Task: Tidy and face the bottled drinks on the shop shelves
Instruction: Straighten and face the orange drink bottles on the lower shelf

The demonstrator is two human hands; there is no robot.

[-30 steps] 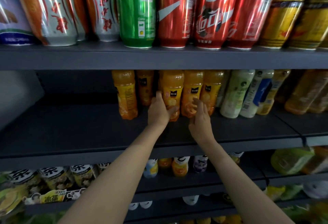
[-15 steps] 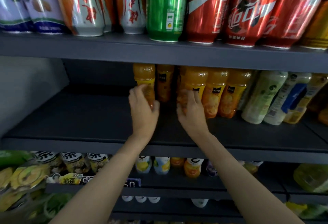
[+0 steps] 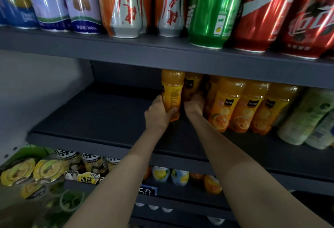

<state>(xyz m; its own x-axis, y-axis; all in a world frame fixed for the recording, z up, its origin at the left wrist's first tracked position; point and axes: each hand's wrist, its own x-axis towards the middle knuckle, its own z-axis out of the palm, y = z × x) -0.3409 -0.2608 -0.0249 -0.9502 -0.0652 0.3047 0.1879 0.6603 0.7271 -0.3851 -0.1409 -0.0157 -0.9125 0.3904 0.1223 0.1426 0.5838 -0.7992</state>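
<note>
My left hand (image 3: 159, 114) is wrapped around the lower body of a glossy orange-juice bottle of clear plastic with a yellow label (image 3: 171, 94), thumb on its left side and fingers curled under its front; it stands at the left end of the row on the dark grey matte metal middle shelf (image 3: 101, 119). My right hand (image 3: 194, 104) reaches just behind it to a second orange bottle with a black tag (image 3: 192, 87); its fingers are hidden by the front bottle, so I cannot tell whether they grasp it. To the right stand three more dimpled orange bottles with fruit labels (image 3: 244, 106), then pale green and white bottles (image 3: 305, 119), cut off at the edge. The upper shelf lip hides every cap. Above, shiny metal cans (image 3: 213, 11) in blue, orange, green and red lean, their tops out of view. Below, iced-tea bottles (image 3: 72, 166) look blurred.
</note>
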